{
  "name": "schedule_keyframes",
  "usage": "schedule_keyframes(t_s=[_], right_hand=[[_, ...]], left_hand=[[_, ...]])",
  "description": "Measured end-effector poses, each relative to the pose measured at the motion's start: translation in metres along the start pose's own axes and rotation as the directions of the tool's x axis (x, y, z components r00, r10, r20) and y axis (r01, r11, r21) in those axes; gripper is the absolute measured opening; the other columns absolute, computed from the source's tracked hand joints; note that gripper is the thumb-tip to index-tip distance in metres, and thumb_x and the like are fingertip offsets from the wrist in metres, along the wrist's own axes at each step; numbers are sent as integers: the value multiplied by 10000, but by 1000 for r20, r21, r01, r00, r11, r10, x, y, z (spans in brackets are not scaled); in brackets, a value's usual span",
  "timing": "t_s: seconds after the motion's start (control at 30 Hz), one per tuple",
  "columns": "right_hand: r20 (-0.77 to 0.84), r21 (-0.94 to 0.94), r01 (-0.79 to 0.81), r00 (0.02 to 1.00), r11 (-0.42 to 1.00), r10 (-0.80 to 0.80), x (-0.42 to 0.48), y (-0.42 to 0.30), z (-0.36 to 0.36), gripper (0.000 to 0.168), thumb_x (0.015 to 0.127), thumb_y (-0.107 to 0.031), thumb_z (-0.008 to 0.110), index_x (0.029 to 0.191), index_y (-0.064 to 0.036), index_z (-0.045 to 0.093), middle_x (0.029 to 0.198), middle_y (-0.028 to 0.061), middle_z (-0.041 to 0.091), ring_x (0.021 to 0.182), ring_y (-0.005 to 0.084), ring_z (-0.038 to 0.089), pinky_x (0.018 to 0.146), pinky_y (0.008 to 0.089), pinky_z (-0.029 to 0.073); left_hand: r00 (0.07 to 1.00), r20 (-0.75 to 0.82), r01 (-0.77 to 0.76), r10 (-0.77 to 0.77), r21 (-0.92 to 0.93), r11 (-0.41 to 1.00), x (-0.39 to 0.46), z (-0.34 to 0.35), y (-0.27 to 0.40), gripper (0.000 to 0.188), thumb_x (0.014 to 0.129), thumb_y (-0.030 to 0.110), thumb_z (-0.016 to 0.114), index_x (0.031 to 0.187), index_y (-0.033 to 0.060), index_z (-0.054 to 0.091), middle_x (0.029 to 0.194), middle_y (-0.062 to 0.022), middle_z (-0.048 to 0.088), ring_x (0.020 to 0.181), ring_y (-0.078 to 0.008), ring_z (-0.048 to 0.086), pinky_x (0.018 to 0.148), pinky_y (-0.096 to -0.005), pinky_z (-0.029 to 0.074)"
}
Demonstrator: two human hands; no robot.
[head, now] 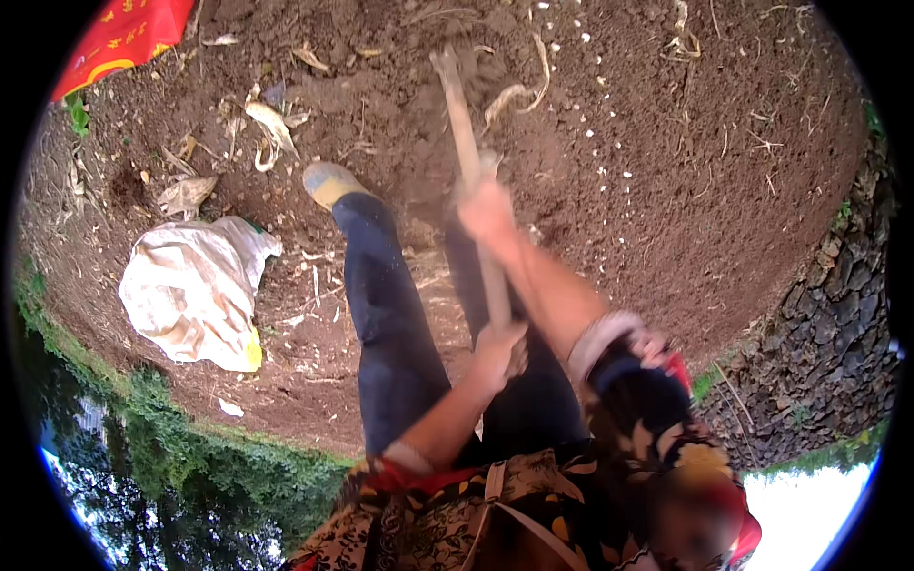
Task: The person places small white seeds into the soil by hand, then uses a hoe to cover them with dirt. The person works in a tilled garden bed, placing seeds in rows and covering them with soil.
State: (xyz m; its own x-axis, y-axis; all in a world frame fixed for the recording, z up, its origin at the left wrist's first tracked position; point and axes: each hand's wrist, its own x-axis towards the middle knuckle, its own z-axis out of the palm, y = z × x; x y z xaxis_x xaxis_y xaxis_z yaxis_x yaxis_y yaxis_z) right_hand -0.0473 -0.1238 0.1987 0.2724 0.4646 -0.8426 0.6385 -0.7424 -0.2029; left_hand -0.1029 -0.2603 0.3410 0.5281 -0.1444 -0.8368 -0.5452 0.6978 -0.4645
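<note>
A long wooden tool handle (459, 118), probably a hoe's, runs from near my body out to the loose brown soil (400, 107). My right hand (487, 213) grips it around the middle. Lower down, close to my thighs, my left hand (500, 353) is wrapped around its near end. The tool's far end is blurred against the soil, so its head cannot be made out. On either side of the handle are my legs in dark trousers (389, 307), and the left shoe (332, 182) is soil-stained.
Small white pieces (590, 133) lie in lines on the soil at right. Dry husks (270, 127) litter the left, near a white woven sack (193, 285). A red bag (128, 36) lies at top left. Stacked stones (814, 342) border the right, greenery (186, 442) the lower left.
</note>
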Motion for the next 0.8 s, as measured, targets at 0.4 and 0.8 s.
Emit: schedule_keyframes(t_s=[0.4, 0.8], right_hand=[[-8, 288, 96, 995, 953, -98, -95, -24, -85, 358, 703, -128, 622, 980, 62, 498, 802, 256, 606, 802, 373, 626, 727, 399, 497], [-409, 125, 551, 786, 825, -463, -94, -114, -127, 351, 741, -178, 628, 1001, 38, 529, 869, 236, 625, 823, 344, 641, 734, 403, 524]], left_hand=[[934, -111, -249, 339, 475, 844, -55, 10, -61, 148, 793, 100, 651, 753, 11, 539, 607, -27, 543, 562, -80, 526, 493, -242, 415], [782, 221, -608, 583, 481, 632, -1, 44, 35, 206, 799, 77, 608, 656, 59, 460, 468, -19, 453, 325, -112, 425, 318, -258, 323]])
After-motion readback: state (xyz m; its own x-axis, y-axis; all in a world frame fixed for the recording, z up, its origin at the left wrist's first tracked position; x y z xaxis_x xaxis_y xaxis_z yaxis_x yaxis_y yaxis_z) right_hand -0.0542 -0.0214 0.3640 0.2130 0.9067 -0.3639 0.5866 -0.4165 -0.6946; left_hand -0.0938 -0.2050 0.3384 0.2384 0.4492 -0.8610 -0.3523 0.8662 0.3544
